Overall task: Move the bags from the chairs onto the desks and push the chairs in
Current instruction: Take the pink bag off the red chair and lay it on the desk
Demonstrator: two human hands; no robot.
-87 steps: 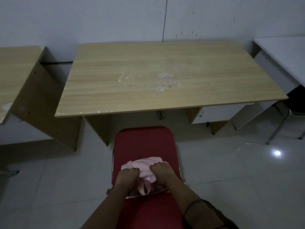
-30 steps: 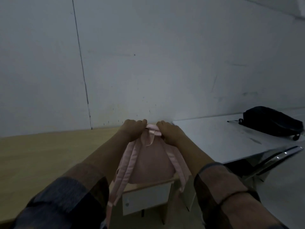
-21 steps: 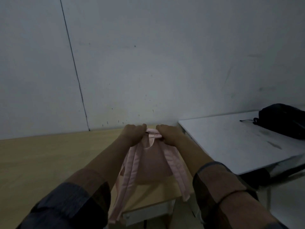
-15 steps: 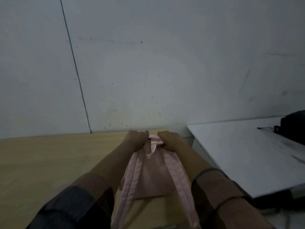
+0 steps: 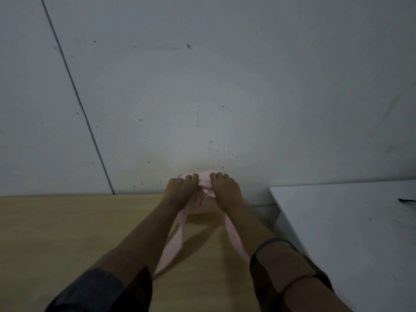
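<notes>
Both grips on pink bag [image 5: 203,200], desk [image 5: 67,233] rear edge

Text on the wall [image 5: 225,75]: none can be read — only dark specks, scuffs and one thin dark seam line.
Text on the wooden desk [image 5: 67,233]: none; plain wood grain.
Text on the white desk [image 5: 349,233]: none — a few faint smudges only.
Label or brand on the pink bag [image 5: 203,181]: none can be seen; most of it is hidden behind the two hands.
Numbers, signs: none in view.
</notes>
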